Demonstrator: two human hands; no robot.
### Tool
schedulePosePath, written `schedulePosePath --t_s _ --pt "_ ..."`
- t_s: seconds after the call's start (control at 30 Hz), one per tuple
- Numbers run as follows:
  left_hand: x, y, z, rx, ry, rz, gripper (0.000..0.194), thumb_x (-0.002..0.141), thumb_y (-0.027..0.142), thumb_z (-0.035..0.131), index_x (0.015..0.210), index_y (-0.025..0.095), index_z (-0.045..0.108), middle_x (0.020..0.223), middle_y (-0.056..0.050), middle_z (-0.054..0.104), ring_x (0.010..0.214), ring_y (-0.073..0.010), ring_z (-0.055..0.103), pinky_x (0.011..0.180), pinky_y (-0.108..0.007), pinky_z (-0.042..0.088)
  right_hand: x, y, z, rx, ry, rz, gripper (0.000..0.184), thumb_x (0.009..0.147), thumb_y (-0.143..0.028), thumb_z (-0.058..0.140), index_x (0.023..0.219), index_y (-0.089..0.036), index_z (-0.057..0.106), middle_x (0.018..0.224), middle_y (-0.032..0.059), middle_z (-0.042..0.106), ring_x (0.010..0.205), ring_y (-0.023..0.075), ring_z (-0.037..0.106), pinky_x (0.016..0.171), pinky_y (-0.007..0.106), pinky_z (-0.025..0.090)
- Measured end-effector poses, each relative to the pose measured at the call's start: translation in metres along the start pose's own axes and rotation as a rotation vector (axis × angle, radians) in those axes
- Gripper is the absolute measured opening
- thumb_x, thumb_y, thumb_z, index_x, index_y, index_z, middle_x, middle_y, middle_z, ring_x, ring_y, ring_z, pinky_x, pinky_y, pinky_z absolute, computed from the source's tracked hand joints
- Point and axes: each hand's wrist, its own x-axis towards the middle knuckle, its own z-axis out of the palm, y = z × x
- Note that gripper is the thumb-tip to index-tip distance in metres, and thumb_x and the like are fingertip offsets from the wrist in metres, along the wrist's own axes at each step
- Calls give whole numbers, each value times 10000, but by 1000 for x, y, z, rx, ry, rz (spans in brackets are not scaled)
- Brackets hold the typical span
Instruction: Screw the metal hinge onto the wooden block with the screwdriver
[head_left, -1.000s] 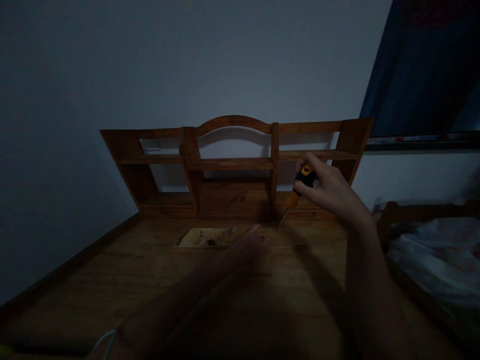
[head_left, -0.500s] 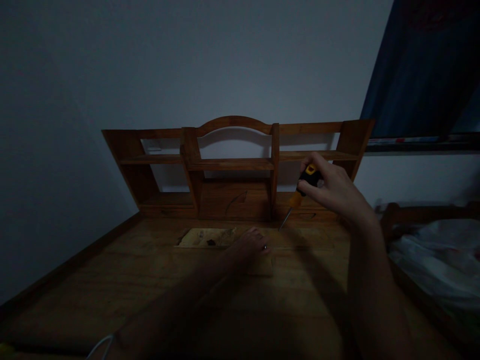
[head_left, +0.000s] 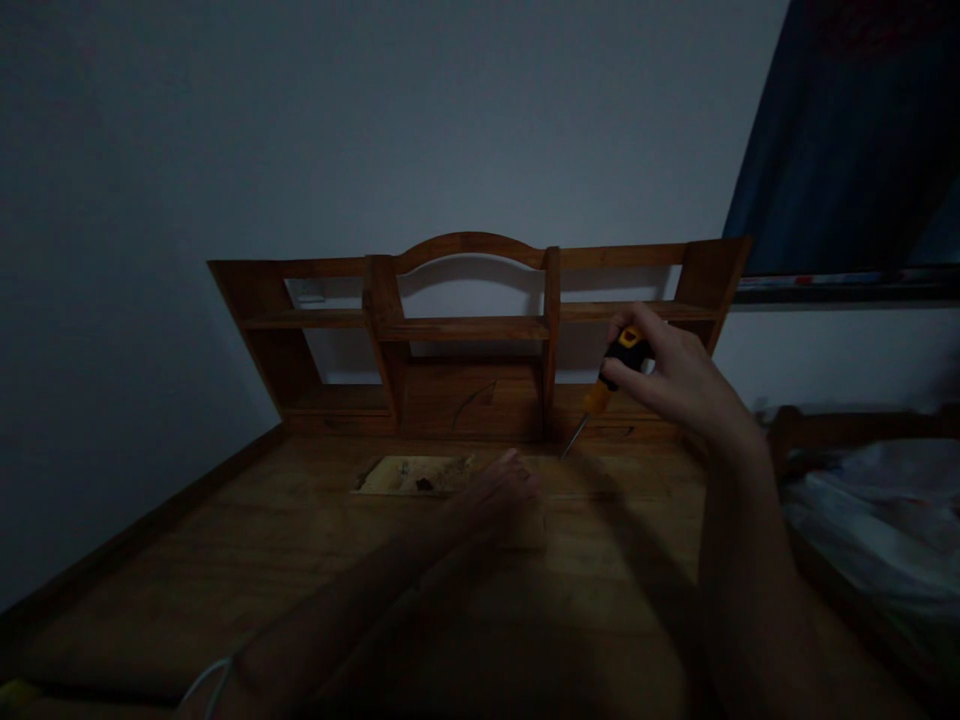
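A screwdriver with a yellow and black handle is gripped near its top by my right hand. Its thin metal shaft slants down to the left, with the tip close to a long narrow board. My left hand lies low over the middle of that board, left of the tip, fingers curled together. What they hold, if anything, is too dark to make out. The board's left part is paler, with dark stains. A small flat wooden piece shows just below my left hand.
A wooden shelf unit stands at the back of the wooden tabletop, against the wall. White plastic bags lie at the right beside a wooden rail. A dark curtain hangs above. The light is dim.
The fingers of my left hand have drawn in and shifted slightly. My right hand and the screwdriver have moved a little to the right in view.
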Motion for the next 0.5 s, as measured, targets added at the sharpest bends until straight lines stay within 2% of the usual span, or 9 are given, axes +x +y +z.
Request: schedulePosePath --t_s 0.17,0.37,0.5 --pt "0 4 5 54 22 11 203 985 169 429 877 180 601 813 -42 651 783 -192 590 989 -422 385 -1 -1 0 0 3 13 204 770 -231 623 947 -234 522 804 -15 605 685 161 565 649 286 395" --pt "4 6 16 -79 165 -161 281 970 224 459 738 193 616 758 -19 659 774 -170 590 1103 -468 307 -1 -2 -3 -4 5 7 202 764 -240 607 949 -232 527 808 -9 605 673 170 563 633 289 392" --pt "1 6 15 -250 213 -252 265 953 248 492 709 193 579 723 6 636 760 -155 570 1038 -412 366 -2 0 -8 -2 14 15 199 762 -245 603 946 -233 526 796 -7 596 642 165 541 606 285 384"
